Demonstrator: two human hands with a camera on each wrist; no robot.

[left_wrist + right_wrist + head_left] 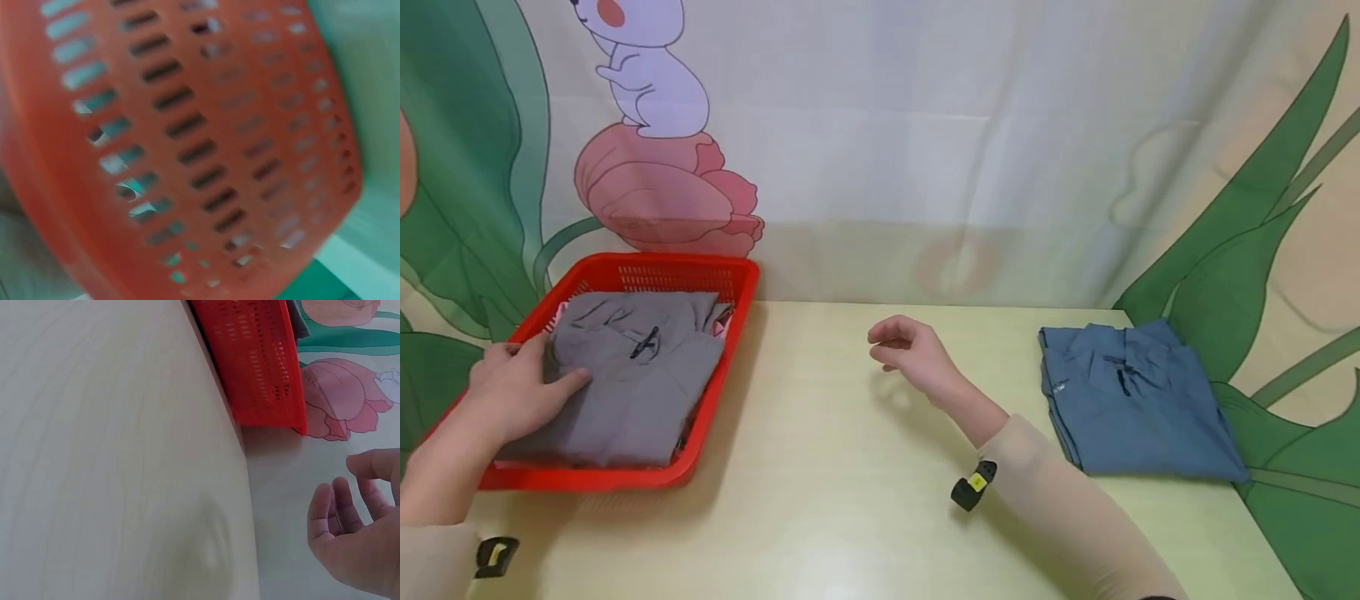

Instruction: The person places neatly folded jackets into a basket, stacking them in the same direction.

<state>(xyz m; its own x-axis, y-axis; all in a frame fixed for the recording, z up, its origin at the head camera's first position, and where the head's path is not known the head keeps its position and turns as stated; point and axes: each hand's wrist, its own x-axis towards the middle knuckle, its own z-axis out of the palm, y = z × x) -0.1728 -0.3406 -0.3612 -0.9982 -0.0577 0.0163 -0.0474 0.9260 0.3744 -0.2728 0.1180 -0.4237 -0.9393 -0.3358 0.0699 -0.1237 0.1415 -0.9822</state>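
Note:
A folded grey shirt with a small black detail near its collar lies on top in a red plastic basket. My left hand rests at the shirt's left edge, thumb spread over the cloth and the other fingers by the basket's left rim. In the left wrist view, the slotted basket wall fills most of the picture and the hand is hidden. Held over the middle of the table, my right hand has loosely bent fingers and nothing in it. A folded blue shirt lies right of it.
Pale wooden table lies between basket and blue shirt. Behind it hangs a curtain printed with plants and a white animal. Pink patterned cloth peeks out beneath the grey shirt. Dark straps with yellow marks are on both sleeves.

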